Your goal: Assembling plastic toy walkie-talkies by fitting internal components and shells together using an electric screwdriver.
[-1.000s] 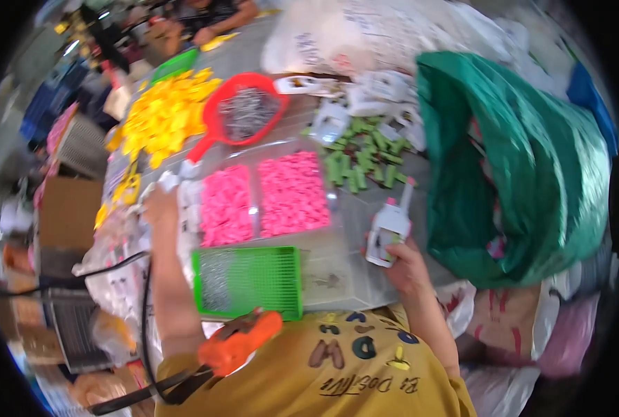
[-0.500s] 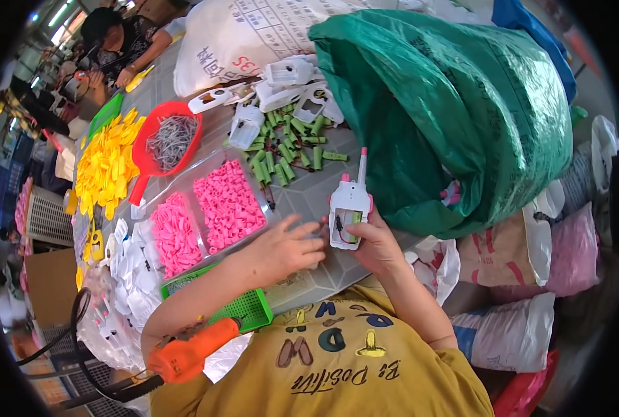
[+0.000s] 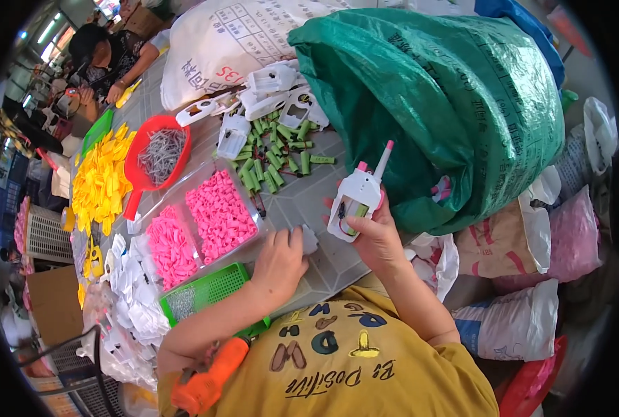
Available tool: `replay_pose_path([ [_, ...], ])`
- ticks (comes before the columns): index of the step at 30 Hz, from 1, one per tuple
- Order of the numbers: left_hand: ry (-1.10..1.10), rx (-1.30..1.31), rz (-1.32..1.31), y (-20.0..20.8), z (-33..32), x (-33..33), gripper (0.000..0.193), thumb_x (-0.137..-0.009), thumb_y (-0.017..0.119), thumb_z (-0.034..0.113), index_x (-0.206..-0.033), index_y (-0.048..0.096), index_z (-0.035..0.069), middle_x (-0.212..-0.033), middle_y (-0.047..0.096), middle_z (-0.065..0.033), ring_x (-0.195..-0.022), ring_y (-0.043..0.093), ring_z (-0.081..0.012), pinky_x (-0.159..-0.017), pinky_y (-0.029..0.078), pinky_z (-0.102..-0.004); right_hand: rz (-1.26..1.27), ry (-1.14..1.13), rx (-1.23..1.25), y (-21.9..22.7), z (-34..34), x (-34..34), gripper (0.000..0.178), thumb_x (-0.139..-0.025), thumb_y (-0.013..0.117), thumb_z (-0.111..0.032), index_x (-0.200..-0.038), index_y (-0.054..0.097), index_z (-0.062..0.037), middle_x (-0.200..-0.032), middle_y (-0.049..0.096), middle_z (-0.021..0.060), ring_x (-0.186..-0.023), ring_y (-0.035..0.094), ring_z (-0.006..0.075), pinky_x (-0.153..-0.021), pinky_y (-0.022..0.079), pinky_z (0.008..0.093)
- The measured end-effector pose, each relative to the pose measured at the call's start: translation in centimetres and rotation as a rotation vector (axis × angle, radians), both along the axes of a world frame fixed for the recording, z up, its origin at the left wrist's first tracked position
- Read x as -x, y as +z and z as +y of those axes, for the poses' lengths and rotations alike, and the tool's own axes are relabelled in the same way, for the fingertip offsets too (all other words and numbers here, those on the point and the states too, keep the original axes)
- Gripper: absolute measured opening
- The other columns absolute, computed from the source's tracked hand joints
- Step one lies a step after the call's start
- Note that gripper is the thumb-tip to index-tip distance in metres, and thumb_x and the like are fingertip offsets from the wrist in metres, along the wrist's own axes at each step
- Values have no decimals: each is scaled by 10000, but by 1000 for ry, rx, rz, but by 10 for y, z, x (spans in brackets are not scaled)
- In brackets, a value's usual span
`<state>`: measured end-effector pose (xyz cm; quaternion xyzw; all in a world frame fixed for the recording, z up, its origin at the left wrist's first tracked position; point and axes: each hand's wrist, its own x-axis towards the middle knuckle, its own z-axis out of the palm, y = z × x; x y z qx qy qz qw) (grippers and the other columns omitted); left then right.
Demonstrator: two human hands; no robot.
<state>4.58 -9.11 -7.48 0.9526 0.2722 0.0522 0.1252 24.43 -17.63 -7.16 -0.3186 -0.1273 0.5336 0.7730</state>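
Observation:
In my right hand (image 3: 379, 240) is a white toy walkie-talkie (image 3: 357, 193) with a pink-tipped antenna, tilted to the right. My thumb presses at its open back, where a green battery and dark wiring show. My left hand (image 3: 279, 267) is low over the table, fingers bent down beside a pale grey piece (image 3: 310, 240). The fingertips seem closed on it, though the grip is partly hidden. Green wired batteries (image 3: 282, 149) are heaped beyond my hands, by white plastic shells (image 3: 271, 80).
Pink parts fill a clear tray (image 3: 250, 234). A red scoop (image 3: 134, 182) holds screws; a green basket (image 3: 236, 276) stands near my left forearm. Yellow pieces (image 3: 101, 182) lie farther left. An open green sack (image 3: 448, 104) stands right. An orange power tool (image 3: 209, 379) hangs by my left arm.
My left hand has drawn slightly back toward me, its fingers bending down from a spread pose. The walkie-talkie has tilted to the right in my right hand. The orange tool has swung lower.

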Motion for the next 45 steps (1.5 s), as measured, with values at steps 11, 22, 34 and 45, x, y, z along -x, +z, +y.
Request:
replay_pose_path([
  [11,-12,29,-613,59,8,-29,621,-697,817,86,-1271,600,-13,-1232,614,-174,-1074,584,-389,-941,503,-481,137,-22,-59,12,16,13,643,-942,632,-227,-1532,380,-191,-1487,533,79,-1344,553,299,-1136,429,458],
  [22,71,-22,-609,53,6,-38,593,-716,832,135,-1246,615,-21,-1205,625,-174,-1052,600,-370,-916,511,-470,51,-75,-150,5,33,35,458,-1126,282,-473,-1460,376,-174,-1457,533,85,-1283,583,292,-1096,470,469],
  [34,28,-65,-571,53,6,-37,637,-747,872,164,-1312,634,-7,-1292,601,-168,-1152,582,-363,-974,496,-439,-143,-69,-174,5,29,34,628,-1003,626,-250,-1535,298,-184,-1517,476,104,-1356,529,301,-1116,461,475],
  [45,464,1543,-831,44,30,-24,397,-1037,589,359,-1235,535,19,-998,687,-100,-852,681,-173,-739,562,-300,269,51,42,18,47,24,539,-925,674,-99,-1412,452,-35,-1323,623,139,-1296,600,341,-1089,501,495],
])
